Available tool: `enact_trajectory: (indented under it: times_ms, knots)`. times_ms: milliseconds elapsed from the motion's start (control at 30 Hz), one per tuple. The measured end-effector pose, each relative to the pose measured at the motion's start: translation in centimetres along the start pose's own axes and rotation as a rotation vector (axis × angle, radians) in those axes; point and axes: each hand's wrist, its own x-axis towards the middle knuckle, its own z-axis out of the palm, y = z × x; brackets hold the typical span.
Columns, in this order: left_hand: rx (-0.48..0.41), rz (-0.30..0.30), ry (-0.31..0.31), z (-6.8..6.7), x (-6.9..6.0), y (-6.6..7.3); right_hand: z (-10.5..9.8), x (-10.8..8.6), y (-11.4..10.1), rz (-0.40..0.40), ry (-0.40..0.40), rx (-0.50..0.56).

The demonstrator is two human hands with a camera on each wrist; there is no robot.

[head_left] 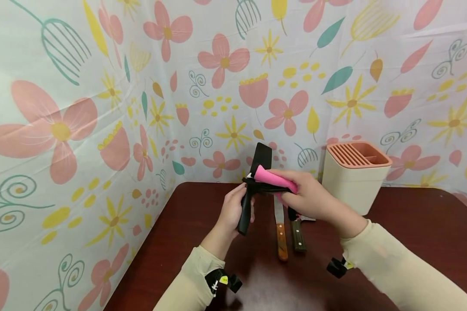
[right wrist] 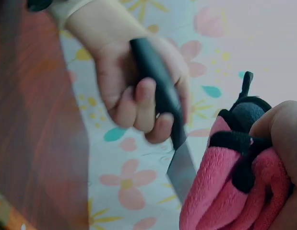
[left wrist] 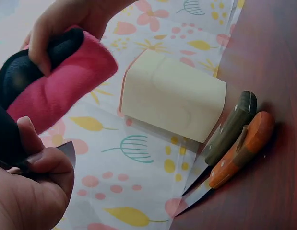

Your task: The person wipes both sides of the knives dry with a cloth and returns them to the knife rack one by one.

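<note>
My left hand (head_left: 230,211) grips the black handle of a broad-bladed knife (head_left: 245,216), its blade pointing up and away. Bunched in my right hand (head_left: 311,196) is a pink cloth (head_left: 274,178) with black trim. The cloth lies across the knife near where blade meets handle in the head view; whether it touches the blade cannot be told. In the right wrist view, the folded pink cloth (right wrist: 210,187) hides the far part of the silvery blade (right wrist: 183,167). Curled fingers and thumb surround the handle there.
On the dark red table (head_left: 167,242) lie a knife with an orange wooden handle (head_left: 282,244) and one with a greenish-brown handle (head_left: 298,237), side by side. A cream knife block (head_left: 354,188) with a slotted coral top stands back right. A flowered curtain (head_left: 225,99) hangs behind.
</note>
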Motion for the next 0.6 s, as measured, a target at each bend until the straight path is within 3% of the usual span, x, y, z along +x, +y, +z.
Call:
enact_trajectory:
  times_ms: [167,367,600]
  knots:
    - [-0.003,0.0,0.03,0.6,0.4,0.2,0.8,-0.1,-0.6,-0.053,0.093,-0.104]
    - [-0.018,0.019,0.041,1.6,1.1,0.3,2.4,-0.3,-0.9,-0.119,0.102,-0.228]
    - [-0.027,-0.006,0.066,2.1,1.1,-0.3,3.7,-1.8,-0.9,-0.031,0.094,-0.266]
